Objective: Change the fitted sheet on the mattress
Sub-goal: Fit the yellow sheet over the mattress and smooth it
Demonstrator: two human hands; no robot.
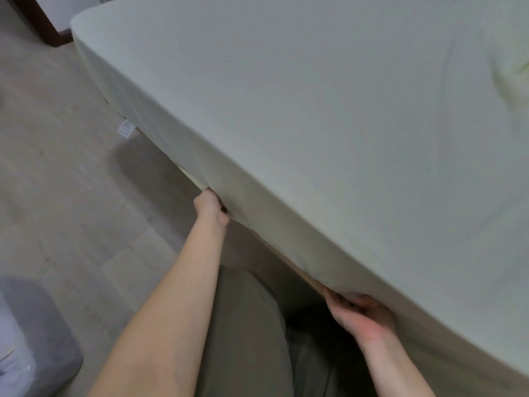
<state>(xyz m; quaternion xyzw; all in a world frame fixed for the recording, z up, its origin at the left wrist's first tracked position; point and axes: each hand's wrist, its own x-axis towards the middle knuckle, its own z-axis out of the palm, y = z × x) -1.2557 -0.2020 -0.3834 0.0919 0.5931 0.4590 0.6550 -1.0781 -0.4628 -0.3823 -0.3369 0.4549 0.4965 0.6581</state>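
Observation:
A pale grey-green fitted sheet (329, 124) covers the top and near side of the mattress, which fills most of the head view. My left hand (210, 207) grips the sheet's lower edge at the mattress's bottom side, its fingertips hidden under the fabric. My right hand (359, 315) holds the same lower edge further right, fingers curled up under the hem. A thin strip of tan bed base (300, 272) shows below the sheet between my hands. A white care label (126, 128) hangs from the sheet's edge further left.
Light wood-look floor (57, 181) lies to the left of the bed. A grey padded object (37, 333) sits at the lower left. A dark door frame (54, 32) stands at the top left. My legs in olive trousers (246, 339) are close against the bed.

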